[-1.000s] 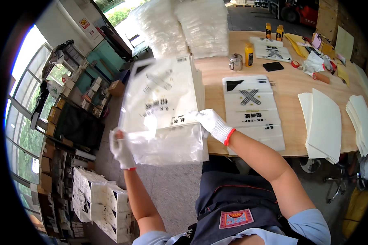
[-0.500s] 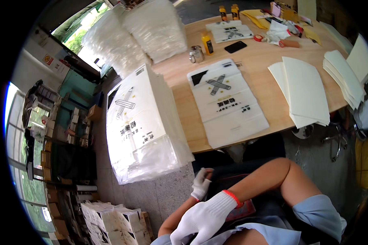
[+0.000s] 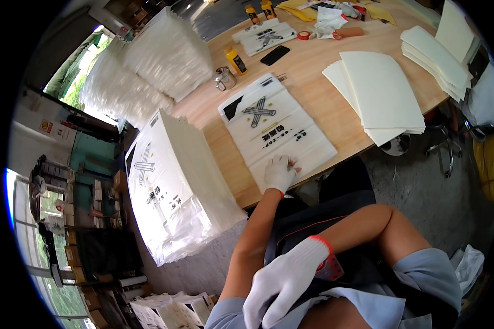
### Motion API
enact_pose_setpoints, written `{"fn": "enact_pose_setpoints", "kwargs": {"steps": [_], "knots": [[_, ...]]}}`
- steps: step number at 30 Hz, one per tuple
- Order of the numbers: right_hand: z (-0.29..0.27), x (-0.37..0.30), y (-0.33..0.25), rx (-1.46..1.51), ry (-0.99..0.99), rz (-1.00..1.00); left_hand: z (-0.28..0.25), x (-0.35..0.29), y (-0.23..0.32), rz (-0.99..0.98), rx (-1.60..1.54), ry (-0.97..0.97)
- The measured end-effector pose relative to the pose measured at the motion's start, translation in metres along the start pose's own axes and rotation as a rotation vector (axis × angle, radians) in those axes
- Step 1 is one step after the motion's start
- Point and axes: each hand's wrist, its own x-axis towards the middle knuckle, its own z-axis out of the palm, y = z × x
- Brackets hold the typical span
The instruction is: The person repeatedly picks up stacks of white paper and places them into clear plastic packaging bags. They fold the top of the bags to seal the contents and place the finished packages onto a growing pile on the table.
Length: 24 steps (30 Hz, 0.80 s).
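Observation:
My left hand (image 3: 280,172), in a white knit glove with the fingertips bare, rests on the near end of a flat white plastic bag (image 3: 269,123) printed with crossed pencils. Its fingers are bent a little and apart, with nothing visible between them. My right hand (image 3: 288,282), in a white glove with a red cuff, is bent in front of my chest beside my light blue shirt (image 3: 362,315). Its fingers point down and are spread, holding nothing. Left of the flat bag, a tall stack of the same printed bags (image 3: 167,192) stands at the table's edge.
The wooden table (image 3: 307,90) carries white card sheets (image 3: 381,93), a phone (image 3: 275,55), an orange bottle (image 3: 235,60) and a metal jar (image 3: 224,78). Clear plastic-wrapped stacks (image 3: 167,55) rise at the far left. A wheeled chair (image 3: 447,148) stands right, and packed bundles (image 3: 173,310) lie lower left.
My left hand has moved from beside my body up and forward onto the flat printed bag. The right hand stays at my chest. The view has shifted, so the table sits further left.

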Motion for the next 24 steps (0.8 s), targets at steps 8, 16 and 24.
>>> {"fn": "enact_pose_setpoints", "kwargs": {"steps": [8, 16, 24], "knots": [[-0.036, -0.155, 0.083, 0.156, 1.013, 0.380, -0.007, 0.040, -0.007, -0.075, -0.030, -0.291], [-0.021, -0.222, 0.109, 0.328, 1.404, 0.398, -0.007, 0.031, -0.016, -0.183, -0.110, -0.382], [-0.012, -0.210, 0.119, 0.270, 1.363, 0.380, -0.006, 0.037, -0.032, -0.238, -0.685, -0.453]]}}
